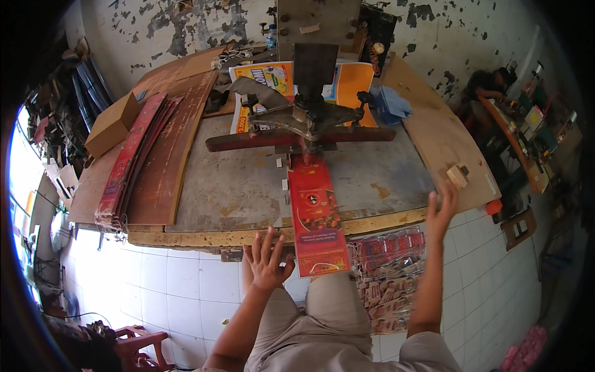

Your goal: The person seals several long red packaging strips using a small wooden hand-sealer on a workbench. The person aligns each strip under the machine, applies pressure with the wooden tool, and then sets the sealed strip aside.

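Note:
A long red printed paper piece, with a white cord at its near end, lies under the metal press head and hangs over the table's front edge. Just left of that near end is my left hand, fingers spread and holding nothing. My right hand is raised by the right part of the front edge, its fingers apart, with nothing in it. Two small white blocks sit along the paper's left side. The press head's red crossbar spans above the far end of the paper.
A stack of similar red pieces lies on the left board beside a cardboard box. Right of the press are blue sheets and a small wooden block. Bundled printed pieces lie below the table. Another person sits far right.

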Demonstrator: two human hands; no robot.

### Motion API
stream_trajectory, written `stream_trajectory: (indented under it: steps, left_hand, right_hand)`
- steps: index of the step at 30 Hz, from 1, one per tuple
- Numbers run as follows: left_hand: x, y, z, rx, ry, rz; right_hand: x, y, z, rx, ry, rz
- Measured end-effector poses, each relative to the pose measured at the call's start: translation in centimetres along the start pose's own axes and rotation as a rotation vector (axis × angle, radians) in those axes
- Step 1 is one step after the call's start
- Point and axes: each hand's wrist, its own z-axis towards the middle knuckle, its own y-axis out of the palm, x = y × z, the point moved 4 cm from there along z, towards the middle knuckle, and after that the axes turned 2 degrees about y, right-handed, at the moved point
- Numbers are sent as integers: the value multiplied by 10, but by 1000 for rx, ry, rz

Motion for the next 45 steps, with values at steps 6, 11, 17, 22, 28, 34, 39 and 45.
stream_trajectory:
  steps: [6,11,17,22,28,34,39,45]
  left_hand:
    - [0,5,-2,3,4,-10]
    - [0,6,-1,47,-23,-18]
    - [1,10,-2,77,-29,-21]
    - [1,10,-2,73,-34,-33]
    - [1,9,-1,62,-43,-42]
    - [0,12,-4,59,-54,-52]
    - [1,11,-4,65,-63,-65]
    - [5,3,3,22,-79,-92]
  right_hand:
    - [-69,38,-90,82,-55,60]
    - [-68,52,-99,198,-65,90]
    - [-68,53,-102,182,-43,120]
    - [-66,49,-104,142,-70,96]
    - [-67,52,-108,157,-55,96]
    - [-71,52,-108,166,-40,131]
    - [-76,47,-105,145,-46,119]
    - [-77,41,-107,88,10,118]
